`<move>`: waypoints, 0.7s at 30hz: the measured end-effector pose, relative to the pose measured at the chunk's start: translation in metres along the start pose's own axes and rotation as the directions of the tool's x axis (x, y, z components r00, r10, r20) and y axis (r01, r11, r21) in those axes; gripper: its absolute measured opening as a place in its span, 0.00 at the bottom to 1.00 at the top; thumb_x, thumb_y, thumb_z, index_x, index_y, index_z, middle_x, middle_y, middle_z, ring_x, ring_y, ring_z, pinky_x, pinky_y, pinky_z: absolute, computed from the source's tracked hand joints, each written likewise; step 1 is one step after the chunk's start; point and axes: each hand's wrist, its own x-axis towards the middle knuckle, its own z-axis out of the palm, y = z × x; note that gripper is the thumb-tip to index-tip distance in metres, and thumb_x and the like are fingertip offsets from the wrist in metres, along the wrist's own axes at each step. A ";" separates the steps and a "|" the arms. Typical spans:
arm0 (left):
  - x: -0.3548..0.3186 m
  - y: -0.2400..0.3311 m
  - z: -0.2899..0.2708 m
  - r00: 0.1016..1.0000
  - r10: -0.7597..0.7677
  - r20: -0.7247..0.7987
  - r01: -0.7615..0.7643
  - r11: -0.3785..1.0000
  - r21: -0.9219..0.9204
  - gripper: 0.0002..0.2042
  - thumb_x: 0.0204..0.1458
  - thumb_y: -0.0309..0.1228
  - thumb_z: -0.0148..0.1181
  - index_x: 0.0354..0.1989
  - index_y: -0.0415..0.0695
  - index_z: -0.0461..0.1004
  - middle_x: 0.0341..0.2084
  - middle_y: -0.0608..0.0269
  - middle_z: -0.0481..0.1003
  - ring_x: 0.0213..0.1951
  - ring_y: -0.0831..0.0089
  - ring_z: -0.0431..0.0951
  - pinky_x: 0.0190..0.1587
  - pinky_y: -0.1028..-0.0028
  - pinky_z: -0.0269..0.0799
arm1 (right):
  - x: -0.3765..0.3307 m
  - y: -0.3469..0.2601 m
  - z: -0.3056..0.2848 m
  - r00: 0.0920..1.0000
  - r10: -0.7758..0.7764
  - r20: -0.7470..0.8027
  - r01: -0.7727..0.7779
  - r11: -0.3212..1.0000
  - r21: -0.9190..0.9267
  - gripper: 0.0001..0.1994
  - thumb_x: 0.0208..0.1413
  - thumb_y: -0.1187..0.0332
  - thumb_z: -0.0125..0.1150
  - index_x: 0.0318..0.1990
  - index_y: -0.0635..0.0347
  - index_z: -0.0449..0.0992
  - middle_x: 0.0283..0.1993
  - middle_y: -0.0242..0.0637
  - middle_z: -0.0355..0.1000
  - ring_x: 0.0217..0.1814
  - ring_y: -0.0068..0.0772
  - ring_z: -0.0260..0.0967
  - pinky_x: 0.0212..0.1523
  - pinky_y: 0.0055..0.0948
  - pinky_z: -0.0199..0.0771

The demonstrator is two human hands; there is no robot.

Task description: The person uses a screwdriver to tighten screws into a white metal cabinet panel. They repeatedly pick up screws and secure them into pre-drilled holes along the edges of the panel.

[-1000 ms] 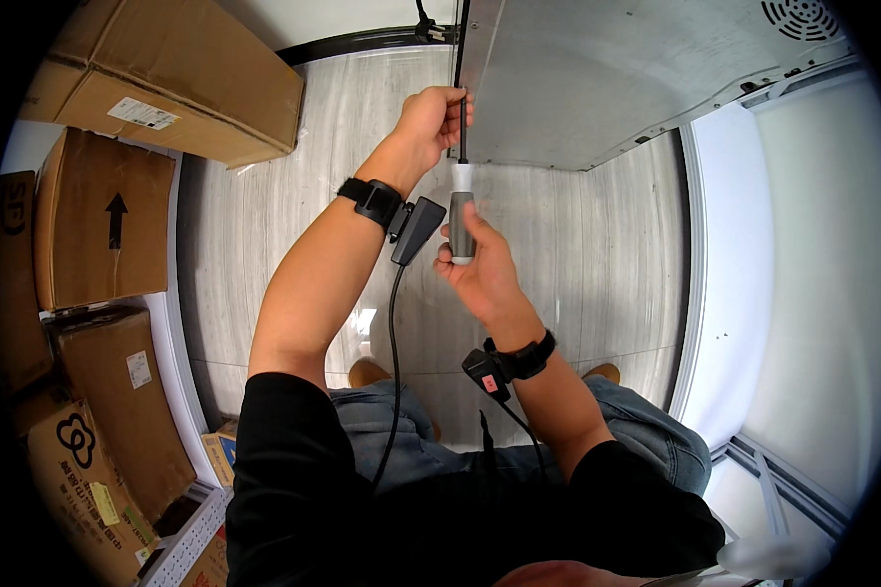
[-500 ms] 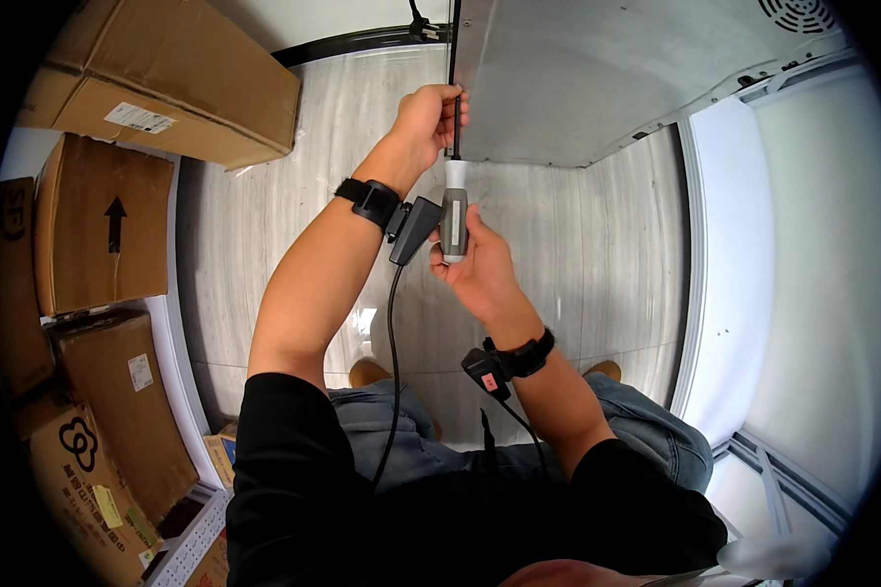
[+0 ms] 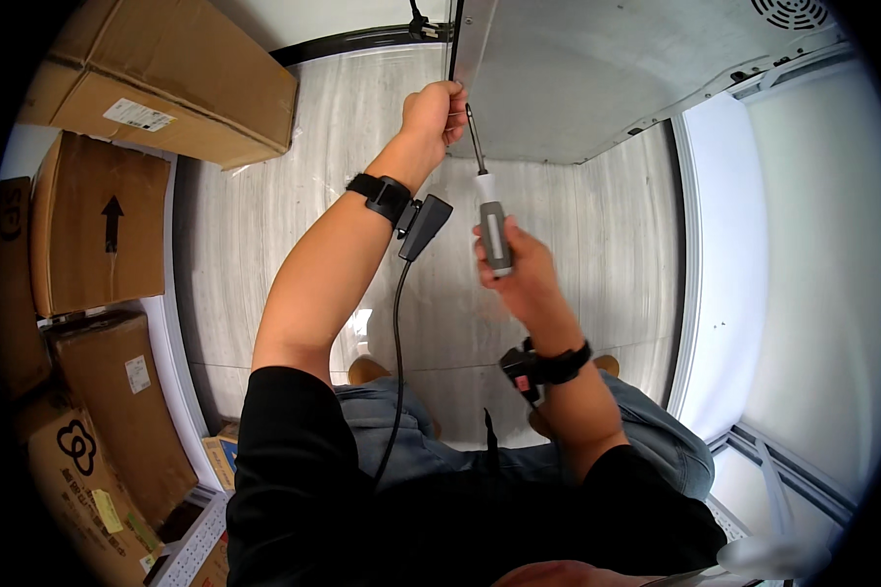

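Note:
A screwdriver [image 3: 495, 238] with a grey and white handle is gripped in my right hand [image 3: 527, 266], fingers wrapped round the handle. Its dark shaft points away from me, tilted a little left, and its tip stands free just right of my left hand [image 3: 435, 115]. The left fingers are curled together at the near left edge of a grey metal appliance [image 3: 568, 83]. Whatever they pinch, if anything, is hidden. Each wrist wears a black strap with a small device, and a black cable [image 3: 396, 362] runs from the left one.
Cardboard boxes [image 3: 108, 220] are stacked along the left side. White framed panels [image 3: 734, 264] line the right. A black plug and cord [image 3: 422, 27] hang by the far wall. Below lies a pale wood-patterned floor [image 3: 617, 225], with my shoes near the lower middle.
My right hand has drawn the screwdriver back toward me and to the right, away from the appliance's edge, and its shaft now tilts left. The left hand has barely moved.

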 end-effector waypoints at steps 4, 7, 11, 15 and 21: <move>-0.009 -0.011 0.012 0.999 0.035 0.004 -0.035 0.999 0.018 0.08 0.52 0.32 0.49 0.36 0.43 0.71 0.25 0.68 0.69 0.26 0.77 0.70 0.27 0.76 0.65 | -0.030 -0.070 -0.015 0.973 -0.123 -0.195 0.032 0.910 -0.414 0.14 0.62 0.56 0.43 0.39 0.55 0.69 0.22 0.31 0.67 0.15 0.17 0.57 0.13 0.20 0.51; -0.017 -0.021 0.024 0.998 0.034 0.055 -0.038 0.995 0.087 0.09 0.52 0.31 0.50 0.39 0.42 0.70 0.27 0.66 0.69 0.27 0.77 0.70 0.28 0.76 0.65 | -0.066 -0.144 -0.019 0.975 -0.114 -0.190 -0.081 0.615 -0.784 0.15 0.61 0.52 0.45 0.40 0.52 0.71 0.22 0.26 0.65 0.16 0.14 0.54 0.15 0.15 0.50; -0.023 -0.027 0.057 0.980 -0.006 0.198 -0.048 0.961 0.271 0.10 0.52 0.32 0.52 0.40 0.43 0.70 0.29 0.67 0.69 0.28 0.77 0.70 0.29 0.77 0.65 | -0.131 -0.233 -0.029 0.915 -0.189 -0.357 -0.312 0.231 -0.922 0.17 0.60 0.51 0.48 0.43 0.52 0.73 0.23 0.23 0.65 0.19 0.11 0.58 0.13 0.14 0.48; -0.036 -0.044 0.120 0.935 -0.036 0.353 -0.116 0.909 0.401 0.08 0.52 0.31 0.53 0.39 0.44 0.71 0.29 0.69 0.71 0.29 0.79 0.71 0.33 0.79 0.66 | -0.210 -0.300 -0.080 0.903 -0.337 -0.266 -0.260 0.066 -0.963 0.20 0.59 0.49 0.47 0.30 0.56 0.73 0.12 0.23 0.59 0.06 0.10 0.49 0.06 0.12 0.44; -0.067 -0.141 0.246 0.783 -0.195 0.591 -0.289 0.728 0.622 0.09 0.50 0.29 0.55 0.40 0.43 0.72 0.30 0.68 0.73 0.31 0.80 0.72 0.33 0.79 0.65 | -0.311 -0.274 -0.236 0.808 -0.389 -0.442 -0.315 0.349 -0.882 0.22 0.57 0.47 0.52 0.36 0.59 0.75 0.15 0.24 0.62 0.08 0.09 0.49 0.07 0.11 0.45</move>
